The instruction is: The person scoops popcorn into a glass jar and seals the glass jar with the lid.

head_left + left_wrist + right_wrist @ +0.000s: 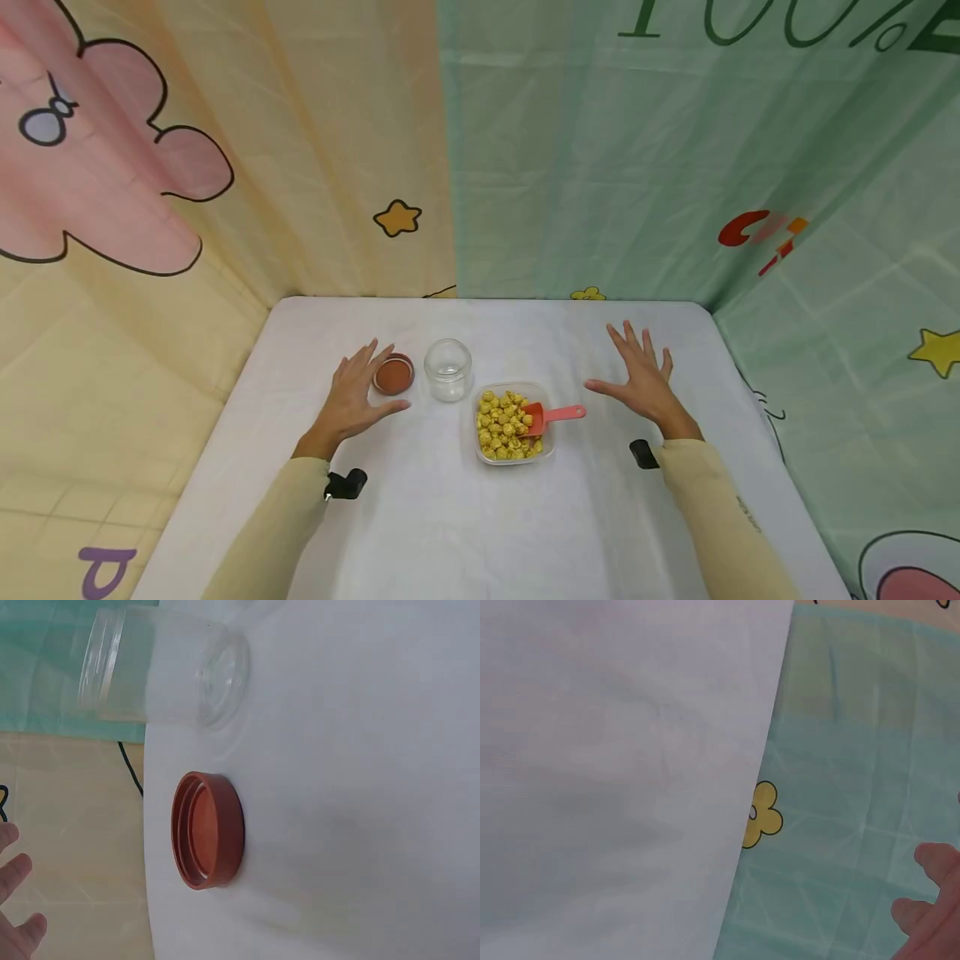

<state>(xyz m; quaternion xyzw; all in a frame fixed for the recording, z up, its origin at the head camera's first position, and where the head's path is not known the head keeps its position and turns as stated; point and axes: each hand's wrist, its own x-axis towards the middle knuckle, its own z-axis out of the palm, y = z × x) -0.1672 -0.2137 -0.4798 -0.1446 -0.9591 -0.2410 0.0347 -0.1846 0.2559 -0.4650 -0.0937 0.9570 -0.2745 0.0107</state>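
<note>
My left hand (352, 396) hovers over the left of the table, fingers spread, holding nothing. Nearest to it is a reddish-brown lid (393, 375), which lies with its hollow side up in the left wrist view (210, 831). Just right of the lid stands a clear jar (448, 371), upright and without a cover. A clear square container (480, 454) of yellow popcorn (501, 425) sits near the middle, with a red scoop (562, 413) resting in it, handle pointing right. My right hand (641, 379) is spread in the air to the right of the scoop, touching nothing.
A white cloth covers the table (420, 517). Printed curtains (337, 167) hang along its back and both sides. Black wrist mounts (347, 484) sit at both of my cuffs.
</note>
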